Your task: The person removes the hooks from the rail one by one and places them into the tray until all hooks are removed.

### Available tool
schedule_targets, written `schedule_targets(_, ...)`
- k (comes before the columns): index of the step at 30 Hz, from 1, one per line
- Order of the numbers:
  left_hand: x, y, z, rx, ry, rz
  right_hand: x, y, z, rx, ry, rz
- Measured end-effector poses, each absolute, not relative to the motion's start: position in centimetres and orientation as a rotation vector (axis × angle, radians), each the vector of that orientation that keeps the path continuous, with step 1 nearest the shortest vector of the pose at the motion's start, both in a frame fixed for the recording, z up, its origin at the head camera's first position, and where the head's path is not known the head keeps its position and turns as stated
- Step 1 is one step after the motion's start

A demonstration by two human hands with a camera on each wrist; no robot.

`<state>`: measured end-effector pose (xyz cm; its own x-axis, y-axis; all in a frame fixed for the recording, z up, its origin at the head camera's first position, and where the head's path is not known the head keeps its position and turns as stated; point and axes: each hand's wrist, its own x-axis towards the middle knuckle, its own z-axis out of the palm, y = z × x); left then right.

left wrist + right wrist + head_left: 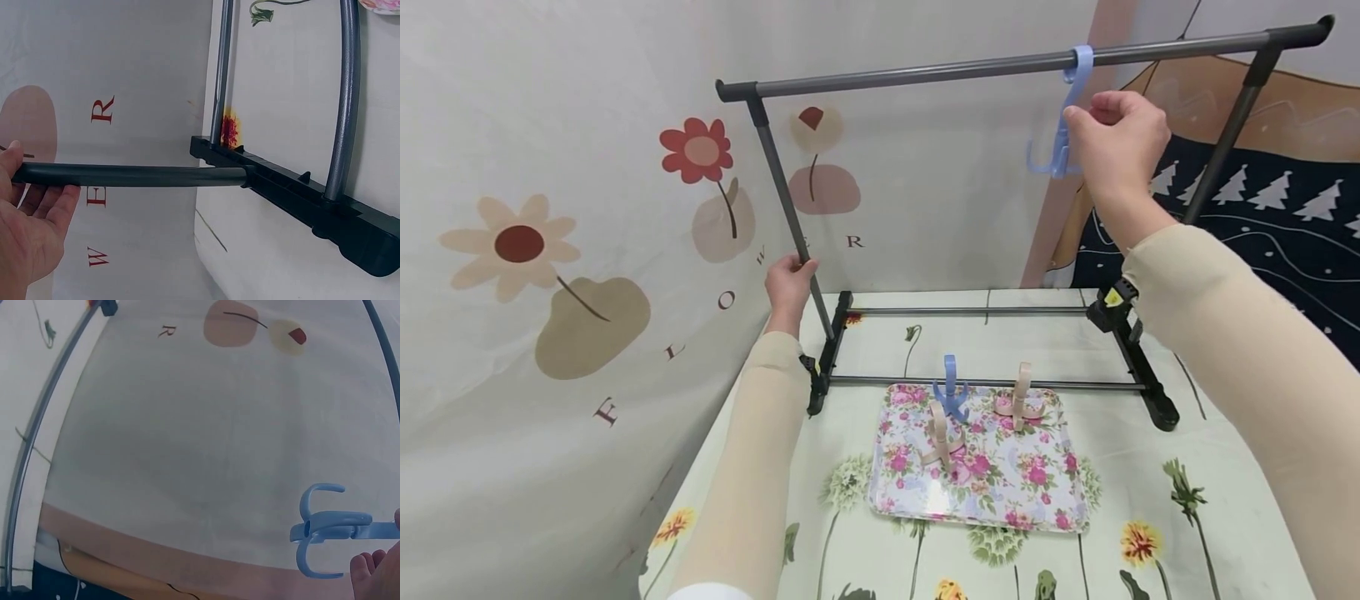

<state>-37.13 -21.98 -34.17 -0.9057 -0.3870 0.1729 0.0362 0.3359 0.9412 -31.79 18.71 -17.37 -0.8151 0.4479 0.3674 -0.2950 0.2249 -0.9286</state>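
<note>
A dark grey tabletop garment rack (925, 73) stands on the table. My left hand (790, 287) grips its left upright pole (131, 175), thumb on one side and fingers on the other. From the top bar, toward the right, hangs a light blue multi-prong hook (1060, 150), its curved top over the bar and its prongs below. My right hand (1120, 142) is at the stem of this hook, thumb and fingers pinching it. The right wrist view shows the blue prongs (322, 530) beside the fingertips (365, 561).
A floral tray (910, 492) lies in front of the rack. On it are another blue hook (951, 396) and two beige hooks, one beige hook (1019, 400) at the right. A flowered cloth (1150, 475) covers the table. Printed curtains (587, 250) hang behind and at the left.
</note>
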Motion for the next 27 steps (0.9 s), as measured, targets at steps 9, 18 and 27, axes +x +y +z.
schedule_targets(9,-37.0,-21.8,-34.1,0.311,-2.239,-1.596,-33.0,18.5,-17.1,-0.214,-1.886,1.675)
schedule_targets(18,-37.2,-21.6,-34.2,0.304,-2.228,-1.596,-33.6,18.3,-16.8,-0.223,-1.923,1.62)
schedule_targets(27,-37.1,-21.2,-34.3,0.317,-2.242,-1.578,-33.7,18.2,-17.0,-0.25,-1.941,1.58)
